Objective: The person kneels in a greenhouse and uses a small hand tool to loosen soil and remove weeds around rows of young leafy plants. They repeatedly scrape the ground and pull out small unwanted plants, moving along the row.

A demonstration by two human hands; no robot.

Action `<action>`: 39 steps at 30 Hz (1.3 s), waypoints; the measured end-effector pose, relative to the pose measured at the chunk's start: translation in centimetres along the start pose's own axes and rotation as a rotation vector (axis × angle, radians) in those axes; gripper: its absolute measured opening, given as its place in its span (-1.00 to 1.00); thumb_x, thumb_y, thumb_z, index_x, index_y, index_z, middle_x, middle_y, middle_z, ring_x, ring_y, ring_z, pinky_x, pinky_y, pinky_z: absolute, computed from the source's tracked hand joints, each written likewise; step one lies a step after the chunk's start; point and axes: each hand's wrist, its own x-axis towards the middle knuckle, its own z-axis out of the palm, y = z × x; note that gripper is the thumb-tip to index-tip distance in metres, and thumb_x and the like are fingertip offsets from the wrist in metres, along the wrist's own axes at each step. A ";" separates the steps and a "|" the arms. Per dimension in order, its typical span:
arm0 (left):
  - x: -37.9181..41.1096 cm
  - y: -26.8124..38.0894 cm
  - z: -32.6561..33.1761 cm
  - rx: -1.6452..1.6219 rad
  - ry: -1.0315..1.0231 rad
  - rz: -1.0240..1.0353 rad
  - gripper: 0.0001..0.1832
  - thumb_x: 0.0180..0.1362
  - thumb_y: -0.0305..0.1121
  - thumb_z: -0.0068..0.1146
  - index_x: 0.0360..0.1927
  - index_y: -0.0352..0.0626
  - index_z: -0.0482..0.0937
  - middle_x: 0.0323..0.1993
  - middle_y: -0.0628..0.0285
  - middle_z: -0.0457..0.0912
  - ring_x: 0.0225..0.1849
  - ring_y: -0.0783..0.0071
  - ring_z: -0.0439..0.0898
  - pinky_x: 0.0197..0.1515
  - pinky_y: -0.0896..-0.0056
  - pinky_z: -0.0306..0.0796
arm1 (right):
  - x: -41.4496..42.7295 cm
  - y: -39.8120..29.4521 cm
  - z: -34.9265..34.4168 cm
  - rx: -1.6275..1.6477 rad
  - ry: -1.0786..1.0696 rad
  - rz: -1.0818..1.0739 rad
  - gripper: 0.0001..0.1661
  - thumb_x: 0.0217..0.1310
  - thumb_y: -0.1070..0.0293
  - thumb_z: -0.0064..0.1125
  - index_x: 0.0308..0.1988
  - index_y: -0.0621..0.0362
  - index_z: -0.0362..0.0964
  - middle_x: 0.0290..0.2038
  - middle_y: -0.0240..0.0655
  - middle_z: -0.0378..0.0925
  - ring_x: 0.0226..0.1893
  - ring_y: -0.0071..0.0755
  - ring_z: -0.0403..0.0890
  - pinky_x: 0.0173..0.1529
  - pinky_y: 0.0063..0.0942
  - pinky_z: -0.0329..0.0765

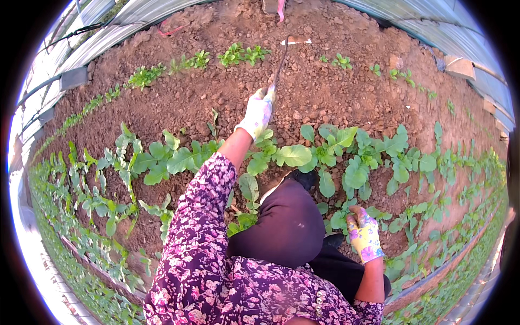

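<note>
My left hand point(258, 109), in a flowered glove, is stretched forward and gripping a small hand hoe. The dark curved metal neck of the hoe point(281, 61) runs away from me to its blade point(298, 41), whose bright edge lies on the loose brown soil point(227, 89). Close to my right knee is my right hand point(365, 235), gloved in yellow floral fabric. Its fingers are bent beside a leafy green plant point(339, 219); whether they pinch a leaf is hidden. Between my hands a row of broad-leaved seedlings point(294, 155) crosses the bed.
Smaller seedlings point(239, 55) form a thin row farther out. My bent knee point(288, 223) and a dark shoe point(302, 178) are among the leaves. Plastic sheeting point(426, 20) edges the bed, with blocks point(460, 67) along it. A pink ribbon point(281, 9) hangs at the far end.
</note>
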 end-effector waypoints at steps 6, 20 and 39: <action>9.5 -1.7 -1.4 0.635 0.136 0.335 -0.57 0.23 -0.13 -0.12 0.08 -0.16 0.40 -0.21 -0.05 0.60 -0.12 0.04 0.57 -0.11 0.18 0.40 | 0.4 -0.4 0.1 -0.017 0.000 -0.043 -0.71 0.19 0.32 0.06 -0.08 0.16 0.38 -0.24 0.00 0.56 -0.22 0.11 0.56 -0.14 -0.13 0.47; 0.3 -6.7 -7.4 0.922 0.067 0.180 -0.59 0.22 -0.23 -0.06 0.10 -0.16 0.40 -0.28 0.02 0.60 -0.27 0.20 0.60 -0.20 0.31 0.42 | -0.1 -0.2 -0.1 -0.001 0.011 -0.010 -0.69 0.18 0.32 0.07 -0.07 0.16 0.38 -0.23 0.01 0.55 -0.22 0.10 0.57 -0.16 -0.15 0.47; 6.6 -0.9 0.7 1.094 0.133 0.402 -0.60 0.23 -0.06 -0.16 0.09 0.05 0.37 -0.29 0.01 0.62 -0.22 -0.01 0.59 -0.16 0.05 0.43 | -0.3 0.2 0.0 -0.045 0.071 -0.070 -0.72 0.20 0.34 0.04 -0.09 0.18 0.38 -0.29 -0.04 0.57 -0.28 0.03 0.59 -0.19 -0.19 0.49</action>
